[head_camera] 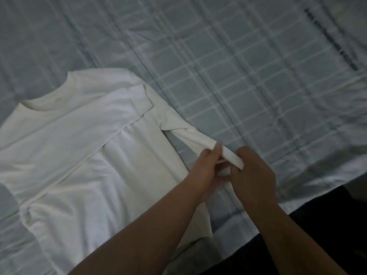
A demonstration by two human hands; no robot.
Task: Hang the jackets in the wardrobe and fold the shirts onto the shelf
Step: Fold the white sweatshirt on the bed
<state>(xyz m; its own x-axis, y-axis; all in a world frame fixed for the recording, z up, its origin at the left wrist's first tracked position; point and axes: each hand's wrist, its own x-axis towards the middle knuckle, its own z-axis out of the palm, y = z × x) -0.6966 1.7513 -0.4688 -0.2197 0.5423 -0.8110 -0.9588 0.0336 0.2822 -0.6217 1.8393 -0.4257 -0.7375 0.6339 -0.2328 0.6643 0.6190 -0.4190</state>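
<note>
1. The white long-sleeved shirt (83, 139) lay flat on the pale checked bedsheet (228, 66), filling the left half of the frame, its collar toward the upper left so the body stayed smooth for folding.
2. One sleeve was already laid across the chest, its cuff ending near the middle of the frame.
3. The other sleeve (190, 135) ran out from the shoulder toward the centre right, lifted off the sheet because I held its end.
4. My left hand (206, 169) was closed on the sleeve just behind the cuff, thumb on top, which kept the cloth taut.
5. My right hand (252, 171) pinched the cuff end itself, fingers curled round its edge. I judged I was straightening the cuff before laying the sleeve over the body.
6. A grey garment with dark lettering (337, 42) lay at the upper right, well apart from the shirt.
7. No wardrobe, shelf or jacket showed in the frame, so the shirt was only partly folded and far from put away.
</note>
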